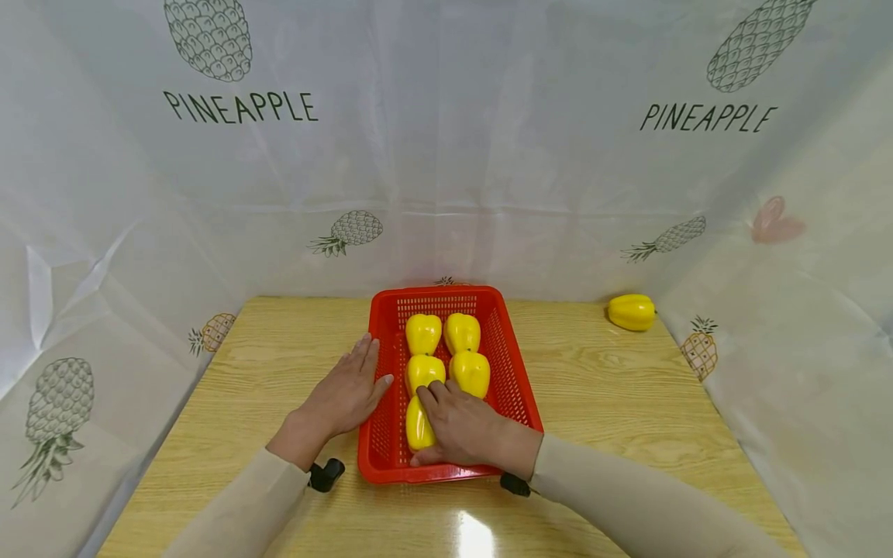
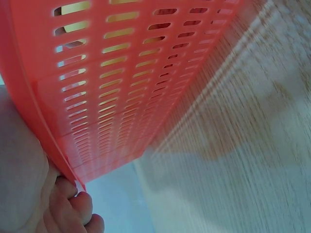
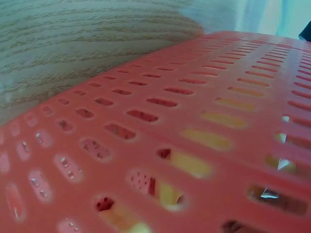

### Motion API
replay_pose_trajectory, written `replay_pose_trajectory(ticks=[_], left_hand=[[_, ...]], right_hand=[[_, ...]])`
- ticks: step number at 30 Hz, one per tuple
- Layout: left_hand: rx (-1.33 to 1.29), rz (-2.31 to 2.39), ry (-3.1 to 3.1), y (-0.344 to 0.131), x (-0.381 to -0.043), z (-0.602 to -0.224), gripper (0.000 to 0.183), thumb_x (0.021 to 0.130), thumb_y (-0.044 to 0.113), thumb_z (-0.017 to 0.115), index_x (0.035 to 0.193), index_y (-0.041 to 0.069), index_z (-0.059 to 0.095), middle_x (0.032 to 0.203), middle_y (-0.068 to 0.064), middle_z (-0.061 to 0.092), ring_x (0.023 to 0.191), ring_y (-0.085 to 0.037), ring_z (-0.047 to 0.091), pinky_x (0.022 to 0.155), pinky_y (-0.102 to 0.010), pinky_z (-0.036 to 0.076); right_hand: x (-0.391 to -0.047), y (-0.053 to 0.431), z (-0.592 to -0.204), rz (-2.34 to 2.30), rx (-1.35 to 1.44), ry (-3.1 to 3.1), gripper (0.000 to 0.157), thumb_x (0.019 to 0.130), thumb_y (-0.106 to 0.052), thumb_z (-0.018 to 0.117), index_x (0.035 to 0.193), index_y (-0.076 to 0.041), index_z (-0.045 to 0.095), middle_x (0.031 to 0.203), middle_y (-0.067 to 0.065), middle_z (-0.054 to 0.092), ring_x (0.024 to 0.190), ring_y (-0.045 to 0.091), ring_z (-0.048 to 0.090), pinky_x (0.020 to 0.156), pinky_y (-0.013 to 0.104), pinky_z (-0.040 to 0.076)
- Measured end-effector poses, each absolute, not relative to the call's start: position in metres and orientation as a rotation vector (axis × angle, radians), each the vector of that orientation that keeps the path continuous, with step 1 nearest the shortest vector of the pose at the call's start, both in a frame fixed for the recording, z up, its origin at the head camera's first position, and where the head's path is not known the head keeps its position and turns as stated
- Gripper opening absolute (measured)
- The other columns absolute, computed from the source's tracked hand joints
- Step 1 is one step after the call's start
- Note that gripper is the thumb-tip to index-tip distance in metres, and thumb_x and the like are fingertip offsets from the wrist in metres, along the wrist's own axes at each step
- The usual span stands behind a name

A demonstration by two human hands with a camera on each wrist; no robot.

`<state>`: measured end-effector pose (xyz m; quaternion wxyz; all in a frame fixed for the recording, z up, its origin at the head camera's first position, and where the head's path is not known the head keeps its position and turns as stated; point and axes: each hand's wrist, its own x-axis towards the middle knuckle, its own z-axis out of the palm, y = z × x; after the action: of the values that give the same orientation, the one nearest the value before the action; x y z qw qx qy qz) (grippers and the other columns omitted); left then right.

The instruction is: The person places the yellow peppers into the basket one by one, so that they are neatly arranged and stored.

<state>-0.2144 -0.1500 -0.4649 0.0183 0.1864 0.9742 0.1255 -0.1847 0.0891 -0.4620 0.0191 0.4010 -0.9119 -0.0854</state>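
Note:
A red plastic basket (image 1: 519, 380) with slotted walls stands on the table, holding several yellow bell peppers (image 1: 423, 333) in two columns. My left hand (image 1: 346, 393) rests on its left rim, fingers straight and thumb toward the inside. In the left wrist view, fingertips (image 2: 83, 206) show beside the basket's rim. My right hand (image 1: 460, 426) reaches over the near right corner into the basket. It grips the nearest bell pepper (image 1: 418, 426) on the left, fingers at the far end and thumb at the near end. The space beneath that palm is hidden. The right wrist view shows mostly the basket's slotted wall (image 3: 194, 92).
Another yellow bell pepper (image 1: 631, 312) lies on the wooden table (image 1: 593, 387) at the far right corner. A pale curtain (image 1: 488, 155) printed with pineapples hangs behind the table and along both sides, close to the basket's back edge.

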Motion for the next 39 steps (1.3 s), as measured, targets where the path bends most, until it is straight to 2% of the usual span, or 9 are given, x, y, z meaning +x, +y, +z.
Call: replay_pose_trajectory(ticks=[4,9,14,20,25,33,39], left_hand=[[0.584,0.400,3.026,-0.1499,-0.2142,-0.4644,0.078,0.111,0.041,0.050,0.163,-0.010,0.020,0.172,-0.028,0.020,0.160,-0.043,0.023,0.127,-0.059,0.028],[0.586,0.409,3.026,-0.1498,-0.2142,-0.4641,0.078,0.111,0.040,0.050,0.163,-0.010,0.021,0.172,-0.028,0.020,0.160,-0.043,0.023,0.127,-0.059,0.028],[0.585,0.413,3.024,-0.1499,-0.2145,-0.4641,0.078,0.111,0.040,0.050,0.163,-0.010,0.020,0.172,-0.029,0.020,0.160,-0.043,0.023,0.127,-0.059,0.028],[0.569,0.417,3.016,-0.1495,-0.2146,-0.4636,0.079,0.111,0.040,0.051,0.164,-0.009,0.019,0.172,-0.028,0.019,0.161,-0.042,0.022,0.128,-0.059,0.027],[0.562,0.430,3.010,-0.1489,-0.2138,-0.4624,0.079,0.110,0.040,0.052,0.164,-0.009,0.020,0.173,-0.027,0.020,0.161,-0.042,0.022,0.128,-0.058,0.027],[0.554,0.437,3.007,-0.1485,-0.2149,-0.4641,0.079,0.111,0.039,0.052,0.165,-0.008,0.018,0.173,-0.027,0.019,0.161,-0.042,0.021,0.128,-0.058,0.026],[0.547,0.431,3.013,-0.1484,-0.2152,-0.4655,0.080,0.110,0.039,0.052,0.165,-0.007,0.017,0.173,-0.027,0.019,0.161,-0.041,0.021,0.128,-0.058,0.026]], right_hand=[[-0.1858,0.0899,-0.4627,-0.198,1.257,-2.900,0.100,0.091,-0.079,0.059,0.155,-0.003,0.046,0.132,0.011,0.062,0.112,0.024,0.061,0.103,0.031,0.055],[-0.1863,0.0890,-0.4624,-0.178,1.294,-2.951,0.088,0.094,-0.071,0.062,0.154,-0.007,0.050,0.136,0.009,0.060,0.114,0.023,0.060,0.100,0.029,0.056],[-0.1866,0.0879,-0.4621,-0.178,1.295,-2.958,0.080,0.094,-0.067,0.067,0.148,-0.009,0.055,0.129,0.006,0.062,0.109,0.020,0.058,0.097,0.027,0.055],[-0.1871,0.0887,-0.4629,-0.226,1.289,-2.944,0.074,0.096,-0.069,0.064,0.139,-0.008,0.060,0.117,0.003,0.064,0.104,0.017,0.058,0.100,0.028,0.052],[-0.1874,0.0901,-0.4641,-0.208,1.260,-2.958,0.073,0.096,-0.070,0.062,0.133,-0.007,0.062,0.115,0.004,0.065,0.100,0.017,0.059,0.095,0.026,0.054],[-0.1899,0.0926,-0.4685,-0.253,1.260,-2.851,0.071,0.096,-0.073,0.058,0.127,-0.009,0.064,0.111,0.003,0.065,0.099,0.016,0.058,0.095,0.027,0.053],[-0.1904,0.0951,-0.4705,-0.249,1.203,-2.783,0.070,0.096,-0.075,0.056,0.126,-0.012,0.064,0.113,0.002,0.063,0.097,0.018,0.053,0.080,0.029,0.052]])
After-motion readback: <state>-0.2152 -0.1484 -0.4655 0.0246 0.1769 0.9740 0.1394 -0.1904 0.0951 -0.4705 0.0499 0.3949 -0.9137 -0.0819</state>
